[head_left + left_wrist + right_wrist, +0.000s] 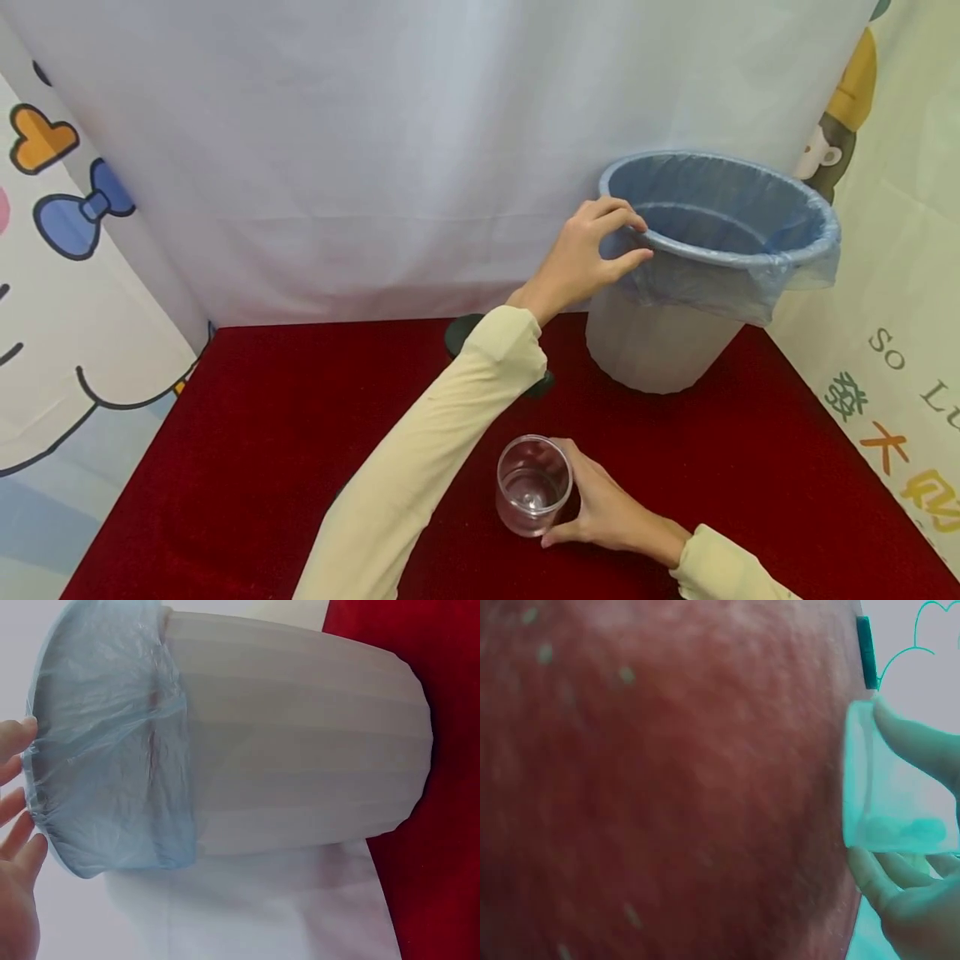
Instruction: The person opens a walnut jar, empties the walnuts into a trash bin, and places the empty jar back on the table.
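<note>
A clear cup (517,512) stands on the red cloth in the head view, its mouth upward. My right hand (600,504) holds it from the right side, thumb toward the front and fingers behind; the right wrist view shows the cup (896,787) between thumb and fingers. Up at the near left rim of a pale bin (645,346) is my left hand (581,250), its thumb and fingers apart. In the left wrist view the left hand's (19,847) loosely bent fingers are at the edge of the blue bag (112,750) that lines the bin. Nothing is seen gripped there.
Dark objects, one with a round dark top (459,333), lie partly hidden behind my left forearm. Red cloth (262,450) covers the table. A white curtain (360,167) hangs behind, and printed panels stand at both sides.
</note>
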Available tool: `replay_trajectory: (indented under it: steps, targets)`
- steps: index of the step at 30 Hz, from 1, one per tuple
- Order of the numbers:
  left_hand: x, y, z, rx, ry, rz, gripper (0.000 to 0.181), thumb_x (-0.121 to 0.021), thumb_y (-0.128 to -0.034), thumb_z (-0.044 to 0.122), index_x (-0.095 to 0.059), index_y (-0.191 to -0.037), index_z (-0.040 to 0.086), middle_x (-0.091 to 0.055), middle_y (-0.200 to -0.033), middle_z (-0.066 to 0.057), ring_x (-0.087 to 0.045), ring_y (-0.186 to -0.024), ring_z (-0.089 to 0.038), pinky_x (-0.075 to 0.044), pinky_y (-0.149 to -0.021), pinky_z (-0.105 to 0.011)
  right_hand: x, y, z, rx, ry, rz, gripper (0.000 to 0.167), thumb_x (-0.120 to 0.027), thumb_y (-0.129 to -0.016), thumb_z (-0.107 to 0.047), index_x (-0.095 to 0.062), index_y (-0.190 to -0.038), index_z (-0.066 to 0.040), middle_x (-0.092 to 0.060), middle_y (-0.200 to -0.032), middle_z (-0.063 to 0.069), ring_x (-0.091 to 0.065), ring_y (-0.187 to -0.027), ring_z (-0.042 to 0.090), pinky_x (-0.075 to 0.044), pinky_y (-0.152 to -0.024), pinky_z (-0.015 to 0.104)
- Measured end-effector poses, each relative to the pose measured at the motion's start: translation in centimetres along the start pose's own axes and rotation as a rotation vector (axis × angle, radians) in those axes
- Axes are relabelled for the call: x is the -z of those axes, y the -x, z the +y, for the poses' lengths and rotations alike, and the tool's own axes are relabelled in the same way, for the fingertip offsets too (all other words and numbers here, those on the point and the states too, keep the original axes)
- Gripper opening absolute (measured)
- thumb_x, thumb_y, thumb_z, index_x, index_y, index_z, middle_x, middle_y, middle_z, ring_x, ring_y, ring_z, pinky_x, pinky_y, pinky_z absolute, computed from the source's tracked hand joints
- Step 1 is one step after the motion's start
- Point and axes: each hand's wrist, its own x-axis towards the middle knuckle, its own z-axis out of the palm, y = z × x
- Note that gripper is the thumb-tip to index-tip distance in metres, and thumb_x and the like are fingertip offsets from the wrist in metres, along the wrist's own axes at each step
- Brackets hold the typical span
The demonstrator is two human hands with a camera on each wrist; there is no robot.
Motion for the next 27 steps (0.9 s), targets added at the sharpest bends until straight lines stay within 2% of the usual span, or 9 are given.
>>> replay_trajectory:
  steps: [4, 7, 10, 15, 21, 24, 27]
  targets:
    - [0.3, 0.3, 0.2, -0.027, -0.001, 0.021, 0.028, -0.076, -0.0948, 0.021, -0.072, -0.119, 0.007, -0.063, -0.129, -0.008, -0.053, -0.125, -0.024, -0.037, -0.109, -0.023, 1.4, 0.1, -0.3, -0.045, 0.000, -0.082, 0.101, -0.098, -0.067, -0.018, -0.038, -0.147, -0.010, -0.056, -0.138, 0.009, -0.062, -0.115, 0.022, -0.054, -0.094, 0.031]
    - [0.8, 0.4, 0.5, -0.031, -0.003, 0.035, 0.030, -0.077, -0.0939, 0.020, -0.072, -0.120, 0.006, -0.063, -0.130, -0.008, -0.053, -0.125, -0.024, -0.036, -0.108, -0.022, 2.5, 0.0, -0.4, -0.083, 0.007, -0.103, 0.094, -0.094, -0.070, -0.007, -0.039, -0.146, -0.007, -0.057, -0.135, 0.011, -0.061, -0.110, 0.021, -0.056, -0.086, 0.029]
    - [1.4, 0.6, 0.7, -0.017, 0.001, 0.046, 0.029, -0.077, -0.0932, 0.019, -0.071, -0.119, 0.006, -0.064, -0.127, -0.008, -0.054, -0.123, -0.024, -0.037, -0.106, -0.022, 3.7, -0.1, -0.5, -0.091, 0.037, -0.078, 0.087, -0.091, -0.073, -0.002, -0.041, -0.144, -0.003, -0.059, -0.132, 0.014, -0.060, -0.114, 0.027, -0.055, -0.087, 0.031]
    - [2.2, 1.1, 0.7, 0.032, 0.001, 0.073, 0.029, -0.077, -0.0923, 0.019, -0.072, -0.118, 0.008, -0.065, -0.125, -0.006, -0.055, -0.123, -0.024, -0.041, -0.106, -0.026, 5.3, -0.4, -0.6, -0.090, 0.071, -0.031, 0.080, -0.089, -0.077, -0.005, -0.044, -0.142, 0.000, -0.058, -0.134, 0.022, -0.060, -0.114, 0.037, -0.056, -0.088, 0.034]
    - [3.2, 1.8, 0.4, 0.084, 0.007, 0.074, 0.030, -0.077, -0.0922, 0.020, -0.072, -0.119, 0.008, -0.067, -0.126, -0.007, -0.055, -0.126, -0.024, -0.040, -0.109, -0.027, 6.1, -1.0, -0.3, -0.095, 0.079, 0.037, 0.077, -0.089, -0.077, -0.007, -0.046, -0.141, -0.003, -0.059, -0.132, 0.022, -0.060, -0.114, 0.040, -0.056, -0.087, 0.034]
    - [3.6, 2.2, 0.3, 0.115, 0.028, 0.065, 0.031, -0.077, -0.0921, 0.019, -0.071, -0.120, 0.008, -0.067, -0.127, -0.007, -0.055, -0.127, -0.022, -0.040, -0.107, -0.025, 6.4, -1.2, -0.2, -0.075, 0.080, 0.074, 0.075, -0.089, -0.078, -0.010, -0.047, -0.139, -0.001, -0.060, -0.130, 0.023, -0.061, -0.112, 0.041, -0.057, -0.086, 0.036]
    - [3.9, 2.5, 0.2, 0.130, 0.048, 0.058, 0.032, -0.077, -0.0919, 0.019, -0.071, -0.121, 0.007, -0.067, -0.128, -0.008, -0.056, -0.126, -0.022, -0.043, -0.106, -0.028, 6.8, -1.4, -0.2, -0.060, 0.085, 0.101, 0.074, -0.089, -0.079, -0.013, -0.047, -0.138, 0.000, -0.061, -0.129, 0.024, -0.061, -0.111, 0.042, -0.057, -0.085, 0.037]
